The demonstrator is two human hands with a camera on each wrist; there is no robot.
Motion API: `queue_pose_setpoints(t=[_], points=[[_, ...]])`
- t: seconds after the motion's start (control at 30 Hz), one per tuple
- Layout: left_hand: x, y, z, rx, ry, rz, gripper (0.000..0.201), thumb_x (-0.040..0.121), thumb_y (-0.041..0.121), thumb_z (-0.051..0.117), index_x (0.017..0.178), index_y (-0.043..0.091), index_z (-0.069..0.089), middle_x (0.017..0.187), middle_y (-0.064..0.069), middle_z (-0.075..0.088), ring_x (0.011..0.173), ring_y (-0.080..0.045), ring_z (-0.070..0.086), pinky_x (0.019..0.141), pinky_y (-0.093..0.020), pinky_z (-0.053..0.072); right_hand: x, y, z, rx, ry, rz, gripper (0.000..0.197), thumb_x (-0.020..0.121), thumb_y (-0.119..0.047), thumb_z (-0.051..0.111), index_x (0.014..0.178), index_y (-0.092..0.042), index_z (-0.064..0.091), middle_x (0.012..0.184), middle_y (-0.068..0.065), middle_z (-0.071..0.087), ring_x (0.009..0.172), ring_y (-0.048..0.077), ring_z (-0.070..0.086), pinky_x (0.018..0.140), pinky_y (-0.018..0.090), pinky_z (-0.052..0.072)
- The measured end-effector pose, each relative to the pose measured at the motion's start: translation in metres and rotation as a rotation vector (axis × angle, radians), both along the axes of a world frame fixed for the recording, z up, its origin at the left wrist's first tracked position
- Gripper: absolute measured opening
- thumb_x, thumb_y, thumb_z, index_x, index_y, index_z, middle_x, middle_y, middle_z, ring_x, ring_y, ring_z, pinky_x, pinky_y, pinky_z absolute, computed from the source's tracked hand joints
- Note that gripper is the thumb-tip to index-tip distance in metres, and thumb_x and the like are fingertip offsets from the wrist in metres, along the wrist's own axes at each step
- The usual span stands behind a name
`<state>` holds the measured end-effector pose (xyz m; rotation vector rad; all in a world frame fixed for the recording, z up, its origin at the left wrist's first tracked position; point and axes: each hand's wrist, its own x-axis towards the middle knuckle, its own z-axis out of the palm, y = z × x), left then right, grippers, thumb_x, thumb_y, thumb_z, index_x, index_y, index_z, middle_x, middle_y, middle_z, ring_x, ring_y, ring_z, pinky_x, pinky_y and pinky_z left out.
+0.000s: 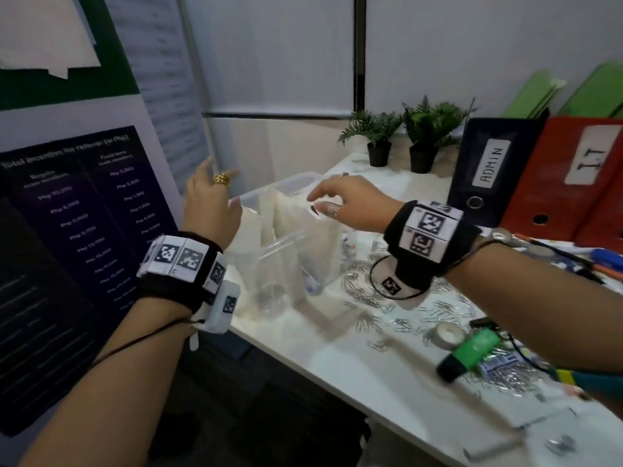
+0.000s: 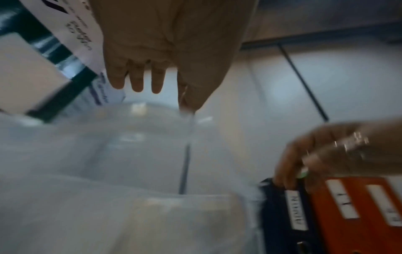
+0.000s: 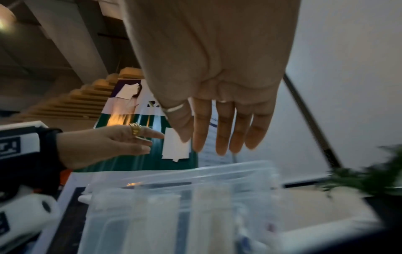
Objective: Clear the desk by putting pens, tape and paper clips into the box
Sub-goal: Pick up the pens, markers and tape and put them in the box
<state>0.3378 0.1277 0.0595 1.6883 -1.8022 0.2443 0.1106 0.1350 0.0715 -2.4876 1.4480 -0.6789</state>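
Both hands hover empty over the box, between loads

Left hand (image 1: 210, 200) and right hand (image 1: 350, 202) spread slack-fingered, holding nothing; box (image 1: 286, 183) at 11 o'clock on the table (image 1: 371, 372); paper clips (image 1: 367, 296) at 3 o'clock probably call for a scooping pinch next.

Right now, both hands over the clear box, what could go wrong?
1. The clear plastic box sits near the desk's left edge; a push from the left hand or right hand could tip it off.
2. The right forearm hangs over the scattered paper clips and could sweep some off.
3. The green highlighter lies loose and could roll.
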Motion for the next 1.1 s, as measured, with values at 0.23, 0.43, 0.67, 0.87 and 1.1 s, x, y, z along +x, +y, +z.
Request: queue_pose_setpoints(t=[0.23,0.43,0.67,0.87,1.1], points=[[-0.109,0.058,-0.008,-0.020,-0.068,-0.400,0.041,0.089,0.017,0.059,0.130,0.020,0.053,0.146,-0.009,0.032,0.134,-0.027,0.029,0.114,-0.038,0.026,-0.139,0.087,-0.046,0.332,0.209,-0.286,0.023,0.091,-0.022,0.058,0.114,-0.023,0.064,0.107,-0.005,0.062,0.091,0.008,0.053,0.075,0.017,0.036],[-0.200,0.080,-0.067,0.434,-0.319,-0.735,0.040,0.092,0.017,0.055,0.130,0.027,0.052,0.134,-0.002,0.043,0.125,-0.018,0.041,0.107,-0.033,0.034,-0.213,0.139,-0.087,0.421,0.194,-0.494,0.015,0.087,-0.015,0.063,0.100,-0.021,0.066,0.098,0.001,0.063,0.091,0.016,0.057,0.078,0.022,0.043],[-0.241,0.079,-0.111,0.614,-0.614,-0.773,0.041,0.091,0.026,0.057,0.131,0.017,0.053,0.130,-0.003,0.045,0.113,-0.019,0.050,0.093,-0.028,0.046,-0.252,0.181,-0.104,0.427,0.148,-0.644,0.025,0.088,-0.024,0.063,0.112,-0.021,0.064,0.113,-0.003,0.058,0.098,0.013,0.052,0.077,0.019,0.033],[-0.251,0.070,-0.119,0.644,-0.631,-0.802,0.035,0.093,0.025,0.052,0.127,0.017,0.056,0.125,-0.002,0.054,0.110,-0.016,0.053,0.094,-0.024,0.046,-0.244,0.144,-0.098,0.272,0.135,-0.618,0.023,0.090,-0.015,0.058,0.112,-0.017,0.065,0.122,0.005,0.059,0.113,0.021,0.053,0.089,0.025,0.039],[-0.250,0.064,-0.127,0.663,-0.579,-0.781,0.033,0.093,0.027,0.051,0.123,0.015,0.058,0.127,-0.002,0.052,0.112,-0.017,0.052,0.097,-0.025,0.045,-0.248,0.079,-0.080,0.293,0.218,-0.722,0.026,0.090,-0.024,0.059,0.103,-0.005,0.070,0.106,0.012,0.066,0.100,0.025,0.060,0.079,0.028,0.047]])
